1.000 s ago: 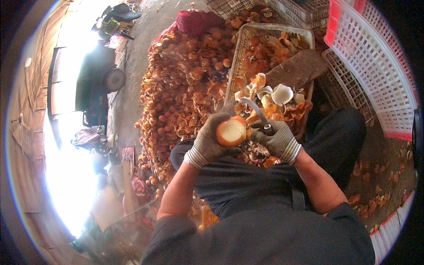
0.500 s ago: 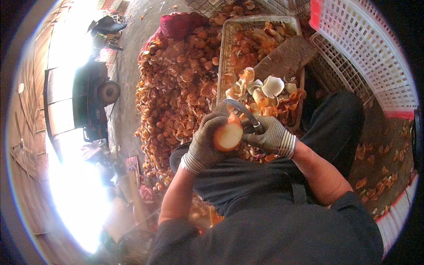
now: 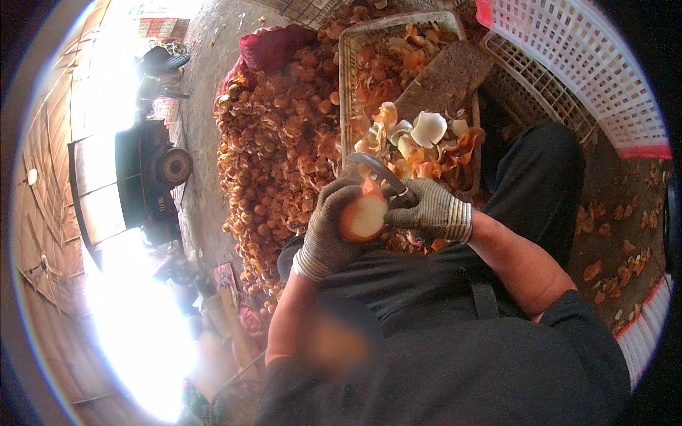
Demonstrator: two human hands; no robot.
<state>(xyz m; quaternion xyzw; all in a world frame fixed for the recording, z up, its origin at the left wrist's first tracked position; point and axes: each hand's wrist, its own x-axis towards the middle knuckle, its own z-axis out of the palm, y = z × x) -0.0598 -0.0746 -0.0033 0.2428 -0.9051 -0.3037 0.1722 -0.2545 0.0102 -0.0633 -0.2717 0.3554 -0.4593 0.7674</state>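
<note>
My left hand (image 3: 328, 231), in a grey-brown knit glove, is wrapped around an onion (image 3: 364, 218). A pale cut face shows on the onion, with orange-brown skin around its edge. My right hand (image 3: 428, 211), gloved alike, grips a knife with a curved metal blade (image 3: 383, 167). The blade arcs over the top of the onion toward the left hand; its handle is hidden in the right fist. Whether the blade touches the onion, I cannot tell. Both hands are close together above my lap.
A shallow plastic crate (image 3: 346, 106) ahead holds onion peelings, with a wooden board (image 3: 449, 79) lying across it. Left of it spreads a large heap of onions (image 3: 277, 142), a red mesh sack (image 3: 273, 48) behind. White crates (image 3: 575, 64) stand at right; peelings litter the floor there.
The whole view has shifted slightly. My hands keep nearly the same pose, with the knife still over the onion.
</note>
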